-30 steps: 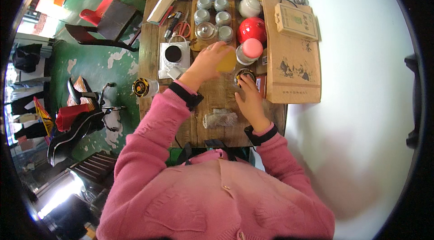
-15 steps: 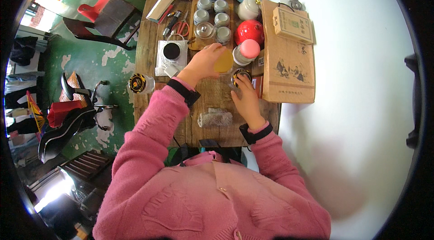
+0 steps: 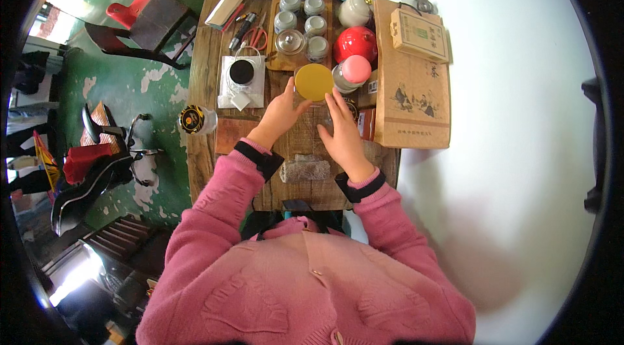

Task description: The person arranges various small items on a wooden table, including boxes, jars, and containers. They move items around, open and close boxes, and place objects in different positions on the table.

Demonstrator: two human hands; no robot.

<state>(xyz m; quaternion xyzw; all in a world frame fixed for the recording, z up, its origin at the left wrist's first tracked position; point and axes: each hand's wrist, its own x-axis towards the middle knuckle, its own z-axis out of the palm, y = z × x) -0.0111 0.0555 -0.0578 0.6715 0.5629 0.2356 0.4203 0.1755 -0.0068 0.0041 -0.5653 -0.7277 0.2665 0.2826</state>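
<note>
A round container with a matte gold lid stands on the wooden table in front of the tea tray. My left hand curves about its left and near side, fingers along the left and thumb in front. At its right edge rest the fingertips of my right hand, which has its fingers stretched and its thumb apart. Behind the right hand, a jar with a black-and-gold lid is mostly hidden. A pink-lidded jar stands just right of the gold lid.
A wooden tray holds several small white cups and a glass lidded pot. Further round are a red ball-shaped jar, a brown paper bag, scissors, a charger, a folded grey cloth and a clear jar at the left.
My right hand has left the black-and-gold-lidded jar and moved to the gold lid's right edge. My left hand has slid off the lid's top to its left side.
</note>
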